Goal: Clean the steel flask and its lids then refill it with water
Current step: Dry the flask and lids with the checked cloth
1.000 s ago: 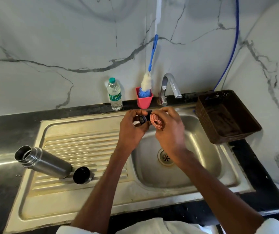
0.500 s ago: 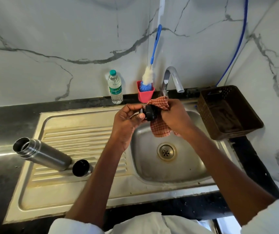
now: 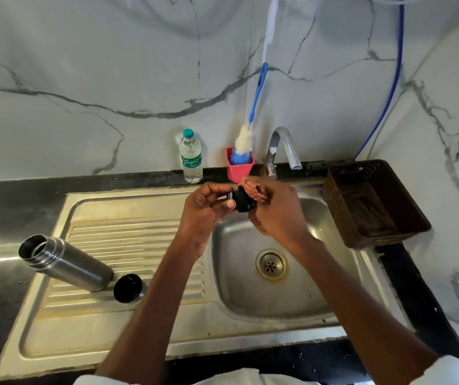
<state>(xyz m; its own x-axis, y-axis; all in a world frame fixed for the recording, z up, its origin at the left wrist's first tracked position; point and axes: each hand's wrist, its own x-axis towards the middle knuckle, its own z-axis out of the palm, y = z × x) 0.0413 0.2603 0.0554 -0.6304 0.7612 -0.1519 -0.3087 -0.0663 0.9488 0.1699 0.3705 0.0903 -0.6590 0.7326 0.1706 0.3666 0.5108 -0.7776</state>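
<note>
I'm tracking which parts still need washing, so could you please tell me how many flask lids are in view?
2. One black lid is held over the basin between the left hand and the right hand; the other lid sits on the drainboard beside the steel flask.

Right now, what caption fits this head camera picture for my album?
Left hand holds a black lid while right hand rubs it with a checked cloth.

Steel-grey flask [image 3: 67, 264]; black lid [image 3: 242, 202]; red-checked cloth [image 3: 257, 190]; pink cup [image 3: 239, 168]; brown basket [image 3: 375, 207]; grey-veined white marble wall [image 3: 111, 79].
</note>
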